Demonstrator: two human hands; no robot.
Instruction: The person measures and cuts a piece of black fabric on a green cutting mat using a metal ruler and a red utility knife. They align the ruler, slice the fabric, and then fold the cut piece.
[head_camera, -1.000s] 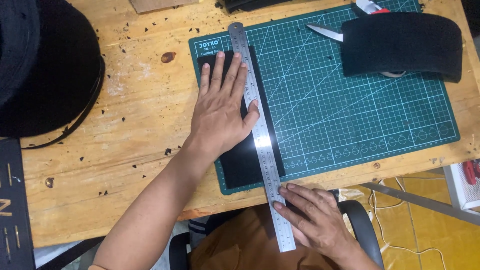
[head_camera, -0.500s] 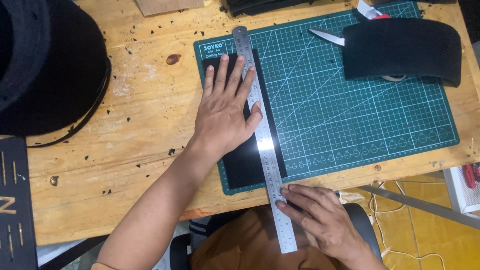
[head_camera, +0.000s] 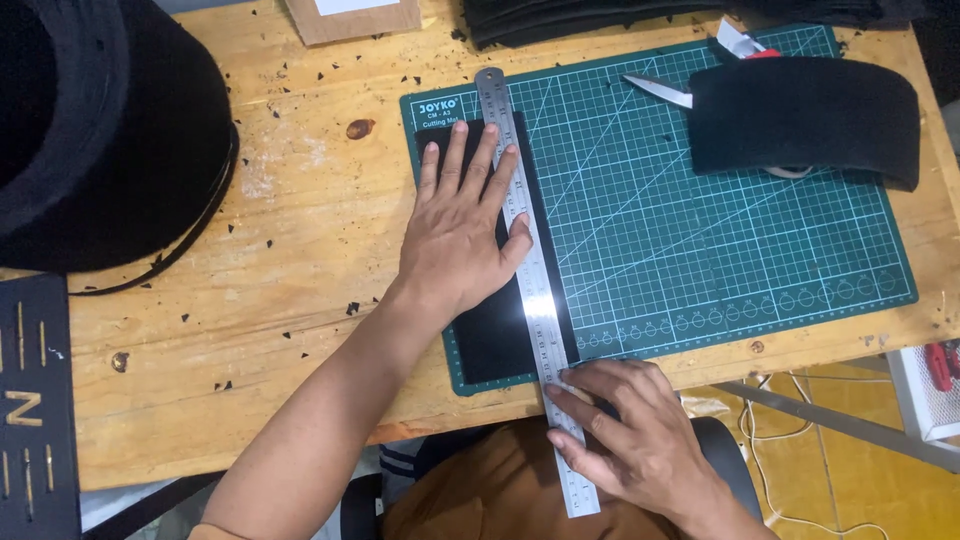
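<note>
My left hand (head_camera: 462, 230) lies flat, fingers spread, on a black sheet (head_camera: 500, 320) that rests on the left part of a green cutting mat (head_camera: 700, 250). Its thumb touches a long steel ruler (head_camera: 528, 270) laid lengthwise over the sheet. My right hand (head_camera: 630, 440) is at the table's near edge, its fingers pressing and pinching the ruler's lower end, which sticks out past the table.
A curved black piece (head_camera: 805, 120) lies over scissors (head_camera: 660, 92) at the mat's far right. A big black hat shape (head_camera: 100, 130) sits at the far left of the wooden table (head_camera: 280, 250). A dark board (head_camera: 35, 400) is at the left edge; black scraps are scattered about.
Both hands and the ruler keep their places. Only the camera view has shifted slightly.
</note>
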